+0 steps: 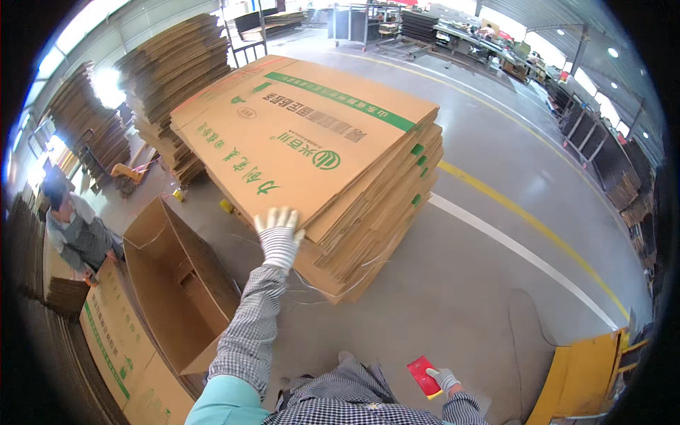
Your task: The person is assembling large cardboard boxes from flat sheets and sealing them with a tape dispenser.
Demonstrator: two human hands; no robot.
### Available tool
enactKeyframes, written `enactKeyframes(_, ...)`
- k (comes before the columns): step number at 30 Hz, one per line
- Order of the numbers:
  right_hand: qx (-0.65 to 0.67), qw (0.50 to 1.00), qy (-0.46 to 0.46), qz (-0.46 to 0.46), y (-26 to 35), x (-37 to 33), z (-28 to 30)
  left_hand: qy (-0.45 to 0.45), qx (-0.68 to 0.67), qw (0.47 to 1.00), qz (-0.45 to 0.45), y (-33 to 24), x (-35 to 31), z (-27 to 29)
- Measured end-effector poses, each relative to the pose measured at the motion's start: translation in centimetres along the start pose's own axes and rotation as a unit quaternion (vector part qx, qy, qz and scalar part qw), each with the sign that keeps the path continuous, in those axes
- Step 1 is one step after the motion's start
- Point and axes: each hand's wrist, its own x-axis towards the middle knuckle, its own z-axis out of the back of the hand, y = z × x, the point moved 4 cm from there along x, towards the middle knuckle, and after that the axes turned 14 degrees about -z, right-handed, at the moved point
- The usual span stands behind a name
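My left hand [279, 237], the nearer one, lies fingers spread at the near corner of the flattened-carton stack [312, 166], whose long axis runs ahead and leftward. Down low, well apart, my right hand [445, 380] grips a flat red object [422, 375].

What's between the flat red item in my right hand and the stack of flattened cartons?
In the head view, only bare grey floor shows between the flat red item and the stack of flattened cartons.

Grey, line-painted floor [453, 283] beneath stacked flat cardboard [304, 142] and 1 open carton [159, 265]
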Motion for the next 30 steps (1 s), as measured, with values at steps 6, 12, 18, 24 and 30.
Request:
enactKeyframes(6,0.498,0.838,0.198,0.103,6.2,-4.4,0.3,-0.181,-0.837,0.323,0.403,8.5,-6.1,-7.8)
enactKeyframes(12,0.614,0.728,0.23,0.201,16.2,-8.6,3.4,-0.189,-0.788,0.289,0.51,4.1,-2.7,-4.7)
enactKeyframes(18,0.581,0.691,0.281,0.325,25.8,-17.1,2.4,-0.203,-0.739,0.371,0.525,8.7,-14.3,9.2)
enactKeyframes(24,0.538,0.714,0.314,0.32,32.3,-20.1,0.4,-0.218,-0.711,0.416,0.524,14.0,-34.8,22.4)
enactKeyframes(30,0.4,0.798,0.267,0.363,34.1,-32.0,-4.7,-0.225,-0.615,0.513,0.554,14.9,-43.9,33.6)
